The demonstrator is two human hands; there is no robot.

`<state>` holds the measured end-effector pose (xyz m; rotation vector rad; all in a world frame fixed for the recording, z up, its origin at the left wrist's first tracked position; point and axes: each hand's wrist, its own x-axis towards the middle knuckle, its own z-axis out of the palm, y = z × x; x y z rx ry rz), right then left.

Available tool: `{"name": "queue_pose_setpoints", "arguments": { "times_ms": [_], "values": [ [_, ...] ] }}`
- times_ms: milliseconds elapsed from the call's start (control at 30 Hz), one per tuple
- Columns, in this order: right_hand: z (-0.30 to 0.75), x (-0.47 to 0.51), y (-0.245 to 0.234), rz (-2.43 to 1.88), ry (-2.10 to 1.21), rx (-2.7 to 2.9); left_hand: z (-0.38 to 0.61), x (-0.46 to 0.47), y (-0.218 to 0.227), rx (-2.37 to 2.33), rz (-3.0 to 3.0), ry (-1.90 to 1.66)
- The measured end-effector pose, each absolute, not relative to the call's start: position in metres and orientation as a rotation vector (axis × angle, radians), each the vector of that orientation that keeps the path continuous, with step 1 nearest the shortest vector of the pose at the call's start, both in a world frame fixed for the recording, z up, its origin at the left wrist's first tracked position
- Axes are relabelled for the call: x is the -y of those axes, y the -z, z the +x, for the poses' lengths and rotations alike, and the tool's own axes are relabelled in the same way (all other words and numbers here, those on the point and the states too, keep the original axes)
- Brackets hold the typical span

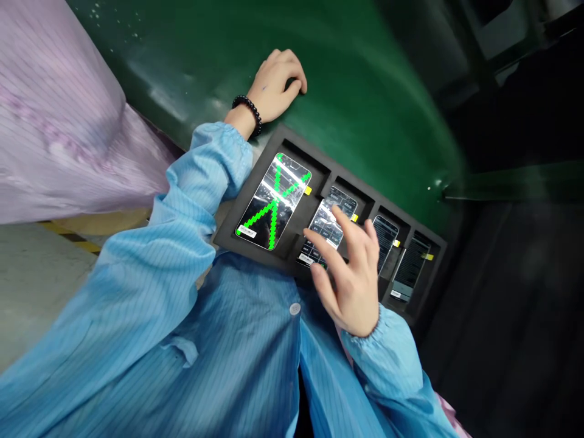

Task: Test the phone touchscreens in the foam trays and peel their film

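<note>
A black foam tray (319,159) lies on the green belt (356,91) and holds several phones in slots. The leftmost phone (272,202) shows a green X and border on its screen. My right hand (349,271) hovers over the second phone (329,225), fingers spread, a fingertip touching its screen. My left hand (277,84), a dark bead bracelet on its wrist, rests on the belt beyond the tray with fingers curled under; nothing shows in it. Two more phones (385,240) sit in the slots further right, their screens dark with text.
A person in a pink striped coat (59,109) stands close at the left. Yellow-black floor tape (73,238) runs below that coat. Dark machine framing (511,182) fills the right side. My blue coat sleeves cover the near part of the view.
</note>
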<state>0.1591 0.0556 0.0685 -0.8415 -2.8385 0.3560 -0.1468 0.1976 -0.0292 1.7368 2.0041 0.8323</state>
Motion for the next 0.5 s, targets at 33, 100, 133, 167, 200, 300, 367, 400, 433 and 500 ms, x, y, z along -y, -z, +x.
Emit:
{"name": "queue_pose_setpoints", "arguments": {
  "times_ms": [33, 100, 133, 167, 200, 300, 367, 400, 433, 500],
  "values": [
    [0.165, -0.056, -0.07, -0.9, -0.355, 2.788, -0.147, -0.198, 0.029, -2.006, 1.727, -0.834],
    [0.178, -0.053, -0.067, -1.001, -0.376, 2.715, -0.146, -0.2, 0.029, -2.018, 1.698, -0.837],
    [0.185, -0.05, -0.063, -1.042, -0.395, 2.694, -0.145, -0.202, 0.03, -2.024, 1.68, -0.837],
    [0.191, -0.045, -0.059, -1.079, -0.418, 2.678, -0.145, -0.204, 0.031, -2.03, 1.661, -0.838],
    [0.197, -0.04, -0.054, -1.113, -0.443, 2.665, -0.144, -0.205, 0.031, -2.033, 1.644, -0.844],
    [0.214, -0.024, -0.041, -1.199, -0.494, 2.598, -0.143, -0.206, 0.025, -2.009, 1.597, -0.867],
    [0.226, -0.015, -0.035, -1.241, -0.499, 2.539, -0.143, -0.202, 0.011, -1.971, 1.571, -0.9],
    [0.232, -0.013, -0.033, -1.259, -0.495, 2.511, -0.143, -0.198, 0.002, -1.935, 1.572, -0.923],
    [0.237, -0.013, -0.031, -1.273, -0.485, 2.488, -0.142, -0.194, -0.009, -1.896, 1.583, -0.955],
    [0.245, -0.019, -0.029, -1.294, -0.449, 2.465, -0.14, -0.184, -0.03, -1.826, 1.632, -1.126]
  ]
}}
